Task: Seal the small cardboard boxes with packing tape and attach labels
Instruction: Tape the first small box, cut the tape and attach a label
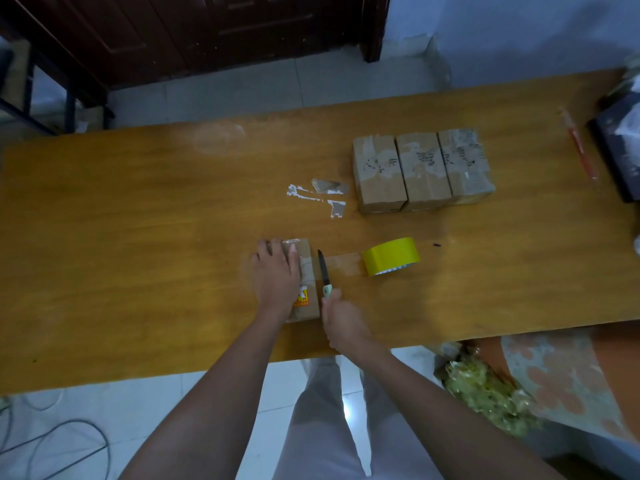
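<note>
A small cardboard box (309, 296) lies near the front of the wooden table (138, 209). My left hand (277, 271) presses flat on its top. A strip of clear tape (346, 264) runs from the box to a yellow tape roll (389, 255) lying on the table to the right. My right hand (341, 315) grips a knife (324, 271) by its pale green handle. Its dark blade points away from me, beside the box's right edge, where the tape strip begins.
Three taped boxes (420, 169) with handwriting stand side by side at the back right. Torn paper scraps (322, 195) lie left of them. A red pen (580, 147) and a dark object (620, 150) sit at the far right. A bag of greenish stuff (485, 393) is on the floor.
</note>
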Motion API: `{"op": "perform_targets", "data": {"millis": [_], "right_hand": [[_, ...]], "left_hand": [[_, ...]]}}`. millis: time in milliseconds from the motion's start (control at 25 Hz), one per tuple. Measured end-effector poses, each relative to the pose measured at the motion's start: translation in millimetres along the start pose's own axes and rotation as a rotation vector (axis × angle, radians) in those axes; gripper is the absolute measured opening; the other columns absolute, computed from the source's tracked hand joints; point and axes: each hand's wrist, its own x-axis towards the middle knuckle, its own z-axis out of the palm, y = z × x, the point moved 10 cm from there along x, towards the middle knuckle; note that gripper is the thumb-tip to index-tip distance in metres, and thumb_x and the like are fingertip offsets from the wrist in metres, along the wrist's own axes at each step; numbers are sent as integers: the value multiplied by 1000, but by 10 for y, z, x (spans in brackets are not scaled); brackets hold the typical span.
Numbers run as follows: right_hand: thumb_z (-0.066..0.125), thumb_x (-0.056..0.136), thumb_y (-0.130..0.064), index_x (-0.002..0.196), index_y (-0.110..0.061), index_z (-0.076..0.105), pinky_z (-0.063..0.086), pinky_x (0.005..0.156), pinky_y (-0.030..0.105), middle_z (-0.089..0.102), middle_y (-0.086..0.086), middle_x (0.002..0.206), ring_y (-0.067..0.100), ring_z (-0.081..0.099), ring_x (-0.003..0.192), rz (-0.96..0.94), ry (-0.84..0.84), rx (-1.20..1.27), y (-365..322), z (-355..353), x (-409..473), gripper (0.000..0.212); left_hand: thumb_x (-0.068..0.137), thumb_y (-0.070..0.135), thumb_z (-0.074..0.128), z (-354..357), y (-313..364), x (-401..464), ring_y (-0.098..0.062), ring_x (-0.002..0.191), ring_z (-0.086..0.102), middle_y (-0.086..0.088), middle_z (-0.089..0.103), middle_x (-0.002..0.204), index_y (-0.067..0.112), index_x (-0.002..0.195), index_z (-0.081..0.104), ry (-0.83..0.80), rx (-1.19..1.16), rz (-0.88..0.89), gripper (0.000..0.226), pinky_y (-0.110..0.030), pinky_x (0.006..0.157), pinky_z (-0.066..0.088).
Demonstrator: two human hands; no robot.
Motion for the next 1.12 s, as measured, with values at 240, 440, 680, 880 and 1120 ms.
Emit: {"op": "perform_targets", "data": {"millis": [240,440,680,880,1120], "right_hand": [[28,105,-31,112,-7,43,46,60,34,69,14,96,29,68,83,-22,4,78,-53,-72,82,29],[24,104,-39,111,-15,42,43,54,28,69,5,83,22,68,73,8,83,180,-11,83,-271,31],[34,102,-29,101,-15,44,41,57,31,58,6,87,23,59,71,30,284,442,83,-529,-277,18],[37,101,-28,118,-7,49,37,61,31,56,11,113,29,61,90,52,365,204,-121,-1123,318,29],[50,97,-15,123,-8,48,38,63,32,64,11,113,29,64,98,154,322,95,-110,-1299,878,27]], "left_hand": [[102,31,38,-57,-12,3,-35,96,52,-19,54,115,3,116,55,41,-65,17,36,-44,82,44],[103,29,38,-95,-107,19,-28,99,51,-14,54,114,5,118,55,41,-242,5,33,-35,84,41],[101,36,31,-105,-330,32,-21,105,52,-10,56,115,4,121,54,25,-472,-27,44,-28,87,39],[101,40,29,-89,-354,22,-20,104,52,-8,55,114,7,121,54,18,-501,-45,46,-34,88,43],[103,34,32,-84,-336,20,-20,106,51,-8,54,115,6,122,53,4,-492,-29,40,-30,89,40]]}}
